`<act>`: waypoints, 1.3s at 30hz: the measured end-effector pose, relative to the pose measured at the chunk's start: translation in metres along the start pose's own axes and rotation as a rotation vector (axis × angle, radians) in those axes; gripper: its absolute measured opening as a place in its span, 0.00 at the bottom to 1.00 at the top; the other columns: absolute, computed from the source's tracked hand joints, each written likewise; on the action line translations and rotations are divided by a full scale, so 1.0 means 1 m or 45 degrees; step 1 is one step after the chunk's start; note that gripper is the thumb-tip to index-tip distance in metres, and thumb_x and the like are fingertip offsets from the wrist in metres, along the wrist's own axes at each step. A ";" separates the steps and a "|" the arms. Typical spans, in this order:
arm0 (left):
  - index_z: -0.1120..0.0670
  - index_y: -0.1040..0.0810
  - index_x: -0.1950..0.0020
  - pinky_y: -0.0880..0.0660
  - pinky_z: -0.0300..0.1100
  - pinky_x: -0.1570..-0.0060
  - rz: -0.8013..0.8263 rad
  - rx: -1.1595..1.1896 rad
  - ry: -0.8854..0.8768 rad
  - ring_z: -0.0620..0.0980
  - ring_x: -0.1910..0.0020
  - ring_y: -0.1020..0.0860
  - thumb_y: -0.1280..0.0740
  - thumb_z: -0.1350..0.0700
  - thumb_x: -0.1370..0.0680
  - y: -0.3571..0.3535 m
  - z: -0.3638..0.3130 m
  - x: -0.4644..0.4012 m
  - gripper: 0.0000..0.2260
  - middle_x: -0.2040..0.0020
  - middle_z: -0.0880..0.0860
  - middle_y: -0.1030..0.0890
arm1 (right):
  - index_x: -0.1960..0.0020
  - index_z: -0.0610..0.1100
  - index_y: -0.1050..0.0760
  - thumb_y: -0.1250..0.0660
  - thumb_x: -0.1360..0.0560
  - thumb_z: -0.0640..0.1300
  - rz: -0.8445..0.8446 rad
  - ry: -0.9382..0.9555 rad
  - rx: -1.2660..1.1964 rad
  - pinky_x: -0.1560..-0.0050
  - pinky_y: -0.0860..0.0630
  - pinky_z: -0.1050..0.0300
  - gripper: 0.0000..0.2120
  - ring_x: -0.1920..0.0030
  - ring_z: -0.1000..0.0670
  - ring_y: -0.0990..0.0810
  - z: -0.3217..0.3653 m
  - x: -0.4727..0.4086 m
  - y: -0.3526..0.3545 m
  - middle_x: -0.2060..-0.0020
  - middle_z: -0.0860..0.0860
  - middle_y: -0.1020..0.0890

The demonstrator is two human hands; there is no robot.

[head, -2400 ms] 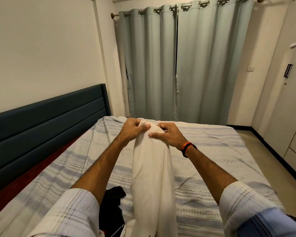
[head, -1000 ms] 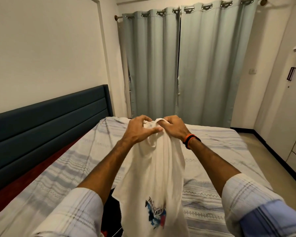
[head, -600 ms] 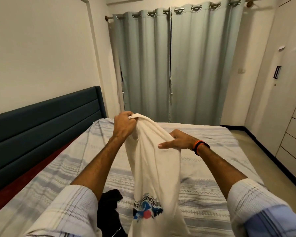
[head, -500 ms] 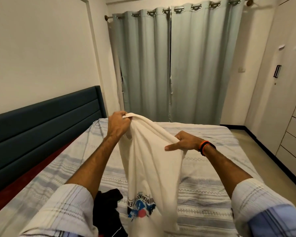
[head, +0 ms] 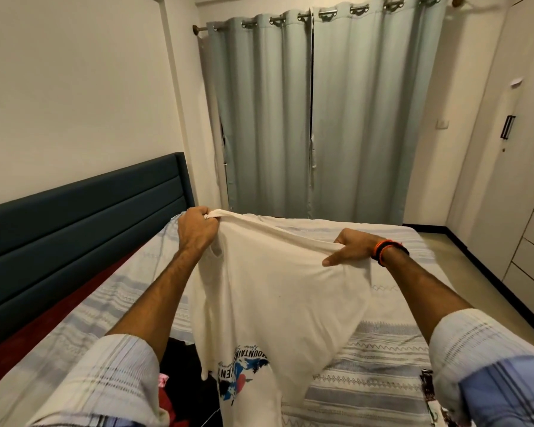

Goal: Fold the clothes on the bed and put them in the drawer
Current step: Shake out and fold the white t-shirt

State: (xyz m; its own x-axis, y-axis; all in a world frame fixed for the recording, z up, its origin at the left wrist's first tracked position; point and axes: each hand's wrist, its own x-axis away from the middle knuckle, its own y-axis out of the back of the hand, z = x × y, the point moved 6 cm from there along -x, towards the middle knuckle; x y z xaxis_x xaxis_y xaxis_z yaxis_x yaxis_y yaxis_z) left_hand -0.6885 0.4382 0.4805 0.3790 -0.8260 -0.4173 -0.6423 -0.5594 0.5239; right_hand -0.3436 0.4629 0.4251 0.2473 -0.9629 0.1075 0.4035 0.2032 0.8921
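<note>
Left hand (head: 198,229) and right hand (head: 350,248) each grip the unfolded cream T-shirt (head: 278,291) above the bed (head: 383,380), dark clothes (head: 174,362) waiting, nothing visibly folded

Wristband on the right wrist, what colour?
Black and orange wristband, head view.
</note>
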 end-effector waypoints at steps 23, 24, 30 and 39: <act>0.61 0.18 0.46 0.29 0.43 0.55 0.001 0.029 0.130 0.55 0.53 0.23 0.35 0.58 0.20 -0.015 0.018 -0.002 0.10 0.53 0.58 0.20 | 0.67 0.43 0.24 0.28 0.28 0.60 -0.167 -0.150 -0.127 0.60 0.28 0.55 0.21 0.63 0.47 0.22 -0.013 0.010 0.023 0.68 0.50 0.21; 0.61 0.17 0.46 0.29 0.43 0.55 0.015 0.025 0.117 0.56 0.52 0.23 0.35 0.57 0.20 -0.016 0.019 -0.003 0.10 0.53 0.58 0.20 | 0.67 0.43 0.26 0.29 0.27 0.58 -0.224 -0.155 -0.140 0.63 0.30 0.55 0.21 0.63 0.46 0.24 -0.013 0.010 0.024 0.69 0.50 0.23; 0.59 0.21 0.42 0.23 0.48 0.48 0.277 0.009 0.115 0.57 0.48 0.21 0.22 0.53 0.29 -0.026 0.029 -0.005 0.20 0.48 0.56 0.20 | 0.55 0.36 0.23 0.29 0.25 0.54 -0.548 -0.275 -0.731 0.58 0.25 0.52 0.19 0.59 0.45 0.21 -0.023 -0.002 0.024 0.61 0.46 0.19; 0.64 0.19 0.46 0.24 0.45 0.52 0.036 -0.069 0.159 0.57 0.51 0.19 0.32 0.57 0.22 -0.004 0.047 -0.009 0.10 0.53 0.61 0.17 | 0.63 0.43 0.25 0.32 0.25 0.44 -0.560 -0.351 -0.819 0.66 0.31 0.59 0.10 0.68 0.50 0.28 -0.039 -0.002 0.019 0.66 0.47 0.24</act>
State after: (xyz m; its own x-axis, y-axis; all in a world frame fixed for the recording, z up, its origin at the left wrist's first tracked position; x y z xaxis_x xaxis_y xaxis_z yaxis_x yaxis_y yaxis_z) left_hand -0.7204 0.4514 0.4475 0.4432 -0.8420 -0.3076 -0.6186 -0.5356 0.5749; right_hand -0.3016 0.4756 0.4246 -0.2422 -0.9701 -0.0144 0.8593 -0.2213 0.4612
